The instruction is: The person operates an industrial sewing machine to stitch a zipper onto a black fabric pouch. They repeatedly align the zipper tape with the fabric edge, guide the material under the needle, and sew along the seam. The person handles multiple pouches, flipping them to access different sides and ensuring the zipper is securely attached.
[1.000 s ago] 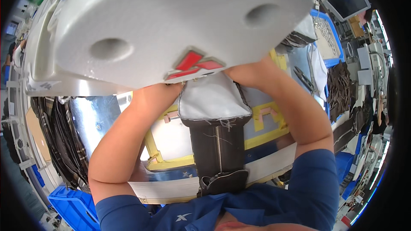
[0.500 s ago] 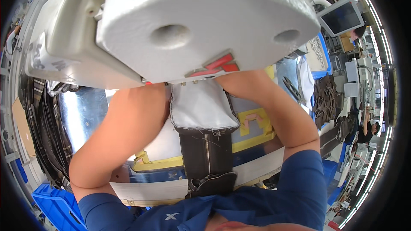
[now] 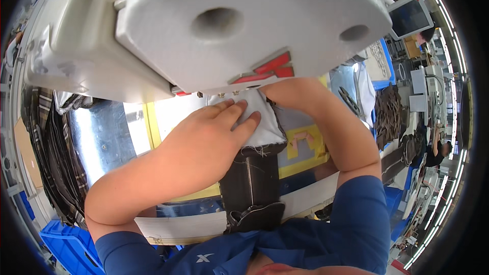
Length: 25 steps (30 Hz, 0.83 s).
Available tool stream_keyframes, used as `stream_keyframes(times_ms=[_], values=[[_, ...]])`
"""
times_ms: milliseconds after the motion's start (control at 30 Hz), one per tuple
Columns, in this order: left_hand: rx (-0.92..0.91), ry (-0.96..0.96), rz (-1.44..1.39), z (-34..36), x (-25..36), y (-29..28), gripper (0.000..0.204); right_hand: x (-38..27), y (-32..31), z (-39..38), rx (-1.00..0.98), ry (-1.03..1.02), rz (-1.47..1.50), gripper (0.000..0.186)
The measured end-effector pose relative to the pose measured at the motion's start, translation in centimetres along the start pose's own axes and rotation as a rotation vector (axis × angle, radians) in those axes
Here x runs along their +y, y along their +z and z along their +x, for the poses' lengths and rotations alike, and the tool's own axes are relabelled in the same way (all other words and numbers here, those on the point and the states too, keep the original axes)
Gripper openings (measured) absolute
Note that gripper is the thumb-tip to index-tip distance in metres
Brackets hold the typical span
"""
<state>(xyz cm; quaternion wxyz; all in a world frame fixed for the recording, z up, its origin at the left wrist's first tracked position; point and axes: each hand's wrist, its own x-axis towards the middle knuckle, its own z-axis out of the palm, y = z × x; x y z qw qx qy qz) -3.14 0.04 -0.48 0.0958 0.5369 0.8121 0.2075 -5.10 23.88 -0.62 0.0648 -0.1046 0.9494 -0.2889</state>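
A sewn piece with white lining (image 3: pixel 267 125) and raw dark edges lies under the big pale sewing machine head (image 3: pixel 295 25). Toward me it runs on as a black fabric strip with a metal zipper (image 3: pixel 248 181). My left hand (image 3: pixel 211 135) rests flat on the lining, fingers spread and pointing toward the machine. My right hand (image 3: pixel 280 94) reaches in at the lining's right edge; the machine head covers its fingers, so I cannot see what they touch. Loose threads hang from the lining's near edge.
Yellow tape (image 3: pixel 308 147) marks the work plate right of the piece. Scissors (image 3: pixel 349 101) lie farther right. Dark and plaid fabric pieces (image 3: pixel 58 158) hang at the left, above a blue crate (image 3: pixel 71 244). A stack of dark pieces (image 3: pixel 387 114) sits at the right.
My left hand has come out from under the machine head, moving toward me and right onto the lining. The right hand stays almost in place.
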Motion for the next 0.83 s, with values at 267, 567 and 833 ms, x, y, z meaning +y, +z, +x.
stream_keyframes(times_ms=[267, 567, 833], values=[[-0.089, 0.008, 0.123, -0.3, 0.3, -0.3, 0.072, 1.8, 1.6, 0.7, 0.06, -0.163, -0.171, 0.032], [-0.185, -0.077, 0.231, -0.6, 1.0, -0.2, 0.071, 1.2, 3.2, 0.4, 0.098, -0.117, -0.12, 0.029], [-0.207, -0.075, 0.23, -0.6, 1.0, -0.4, 0.067, 1.3, 2.5, 0.0, 0.093, -0.113, -0.169, 0.037]])
